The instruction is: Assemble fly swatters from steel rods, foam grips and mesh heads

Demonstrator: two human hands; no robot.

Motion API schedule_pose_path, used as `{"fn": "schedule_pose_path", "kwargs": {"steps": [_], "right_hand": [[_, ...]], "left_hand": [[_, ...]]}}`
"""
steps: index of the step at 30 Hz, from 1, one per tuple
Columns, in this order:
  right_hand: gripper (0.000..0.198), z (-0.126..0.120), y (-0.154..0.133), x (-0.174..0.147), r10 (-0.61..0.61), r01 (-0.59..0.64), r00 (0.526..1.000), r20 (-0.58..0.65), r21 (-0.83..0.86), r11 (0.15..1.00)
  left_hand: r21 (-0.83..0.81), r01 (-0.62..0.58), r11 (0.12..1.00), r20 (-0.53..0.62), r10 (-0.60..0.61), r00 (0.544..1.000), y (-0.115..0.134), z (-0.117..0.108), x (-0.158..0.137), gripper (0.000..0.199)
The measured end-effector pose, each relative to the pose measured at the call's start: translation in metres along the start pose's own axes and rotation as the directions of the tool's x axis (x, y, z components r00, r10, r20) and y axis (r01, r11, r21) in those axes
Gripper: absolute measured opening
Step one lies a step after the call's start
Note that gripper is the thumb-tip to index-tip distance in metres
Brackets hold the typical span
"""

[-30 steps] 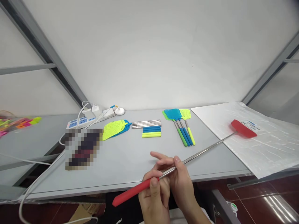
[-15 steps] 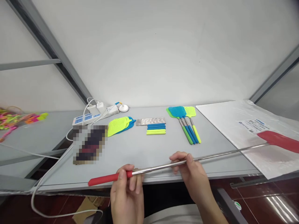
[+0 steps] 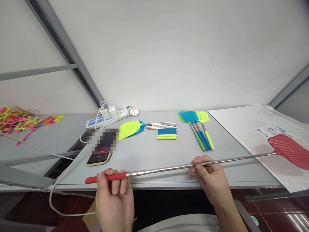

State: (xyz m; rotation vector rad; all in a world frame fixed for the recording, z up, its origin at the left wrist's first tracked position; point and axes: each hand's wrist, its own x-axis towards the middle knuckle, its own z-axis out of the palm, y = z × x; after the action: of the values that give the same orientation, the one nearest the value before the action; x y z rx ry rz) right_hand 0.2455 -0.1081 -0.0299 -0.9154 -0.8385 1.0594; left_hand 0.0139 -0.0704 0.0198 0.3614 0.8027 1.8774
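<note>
A red fly swatter (image 3: 289, 149) with a long telescopic metal rod stretches across the front of the table, its perforated head at the right. My left hand (image 3: 114, 193) is closed on its red grip. Farther along, my right hand (image 3: 210, 177) pinches the metal rod. Beyond the rod lie several assembled swatters (image 3: 196, 132) with green, blue and yellow handles. Left of them are loose blue and yellow grips (image 3: 167, 133), a row of metal rods (image 3: 161, 125) and a stack of yellow and blue swatter heads (image 3: 130, 130).
A white plastic bag (image 3: 243, 129) with a label covers the table's right side. At the left are a phone (image 3: 98, 158), partly pixelated, and a power strip (image 3: 98, 122) with plugs and white cables. A colourful tangled pile (image 3: 18, 122) lies on the far-left surface.
My hands have moved apart along the swatter, the left hand sliding onto the grip and the right hand toward the head. The swatter's head has turned to show more of its perforated face.
</note>
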Motion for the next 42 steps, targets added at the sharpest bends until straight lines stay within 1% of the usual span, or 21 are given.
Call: {"fn": "schedule_pose_path", "kwargs": {"steps": [3,8,9,11,13,14,16,18,20,21,23,25,27,29,31,33,35,38,40,42], "right_hand": [[0.004,0.0,0.002,-0.001,-0.036,0.036,0.999,0.009,-0.001,0.999],[0.004,0.004,-0.001,-0.003,-0.078,0.078,0.997,-0.029,0.0,0.997],[0.005,0.007,-0.002,-0.004,-0.083,0.083,0.996,-0.015,-0.004,0.997],[0.005,0.017,-0.003,-0.007,-0.082,0.083,0.995,0.05,-0.016,0.996],[0.006,0.028,-0.003,-0.011,-0.069,0.071,0.991,0.111,-0.012,0.997],[0.006,0.033,-0.004,-0.012,-0.059,0.06,0.991,0.121,-0.001,0.998],[0.007,0.04,-0.005,-0.014,-0.058,0.055,0.993,0.098,0.033,0.998],[0.007,0.042,-0.006,-0.014,-0.078,0.075,0.995,0.06,0.043,0.996],[0.006,0.039,-0.008,-0.013,-0.07,0.069,0.997,0.039,0.029,0.997],[0.005,0.036,-0.009,-0.013,-0.046,0.045,0.998,0.045,0.021,0.999],[0.006,0.029,-0.01,-0.012,0.038,-0.038,0.995,0.093,0.001,0.999],[0.016,0.02,-0.011,-0.011,0.098,-0.098,0.984,0.151,-0.009,0.995],[0.026,0.012,-0.014,-0.009,0.063,-0.071,0.987,0.15,0.049,0.996],[0.031,0.005,-0.019,-0.005,-0.021,0.011,0.998,0.055,0.176,0.984],[0.038,0.0,-0.024,0.0,-0.072,0.09,0.995,-0.074,0.28,0.956],[0.038,-0.004,-0.027,0.004,-0.081,0.128,0.983,-0.163,0.308,0.943],[0.029,-0.007,-0.027,0.006,-0.093,0.146,0.974,-0.205,0.26,0.955],[0.014,-0.01,-0.022,0.004,-0.117,0.145,0.975,-0.191,0.138,0.98],[0.011,-0.009,-0.018,0.001,-0.124,0.137,0.983,-0.139,0.085,0.987],[0.01,-0.005,-0.015,-0.002,-0.133,0.137,0.989,-0.07,0.05,0.989]], "left_hand": [[0.001,-0.028,1.0,0.008,0.028,1.0,-0.006,0.003,-0.007,0.022],[-0.009,-0.01,1.0,0.011,0.01,1.0,-0.015,0.007,-0.02,0.025],[-0.004,0.008,1.0,0.013,-0.008,1.0,-0.018,0.009,-0.024,0.026],[0.02,0.081,0.997,0.032,-0.081,0.996,-0.027,0.011,-0.034,0.029],[0.05,0.158,0.986,0.066,-0.161,0.985,-0.037,0.014,-0.046,0.032],[0.062,0.179,0.982,0.084,-0.184,0.979,-0.042,0.016,-0.052,0.033],[0.067,0.182,0.981,0.117,-0.189,0.975,-0.05,0.019,-0.061,0.034],[0.065,0.18,0.981,0.139,-0.188,0.972,-0.053,0.022,-0.066,0.033],[0.077,0.201,0.977,0.15,-0.211,0.966,-0.052,0.023,-0.066,0.033],[0.09,0.214,0.973,0.153,-0.226,0.962,-0.051,0.023,-0.065,0.033],[0.12,0.236,0.964,0.165,-0.254,0.953,-0.046,0.021,-0.06,0.033],[0.139,0.246,0.959,0.171,-0.268,0.948,-0.039,0.018,-0.054,0.032],[0.124,0.243,0.962,0.151,-0.26,0.954,-0.032,0.015,-0.048,0.031],[0.085,0.223,0.971,0.121,-0.232,0.965,-0.025,0.014,-0.043,0.029],[0.05,0.204,0.978,0.097,-0.209,0.973,-0.02,0.013,-0.039,0.026],[0.037,0.198,0.98,0.085,-0.2,0.976,-0.016,0.014,-0.035,0.024],[0.031,0.198,0.98,0.078,-0.2,0.977,-0.013,0.014,-0.032,0.024],[0.006,0.172,0.985,0.068,-0.172,0.983,-0.012,0.014,-0.028,0.024],[-0.008,0.151,0.988,0.056,-0.151,0.987,-0.015,0.014,-0.03,0.024],[-0.004,0.162,0.987,0.056,-0.162,0.985,-0.022,0.015,-0.036,0.025]]}}
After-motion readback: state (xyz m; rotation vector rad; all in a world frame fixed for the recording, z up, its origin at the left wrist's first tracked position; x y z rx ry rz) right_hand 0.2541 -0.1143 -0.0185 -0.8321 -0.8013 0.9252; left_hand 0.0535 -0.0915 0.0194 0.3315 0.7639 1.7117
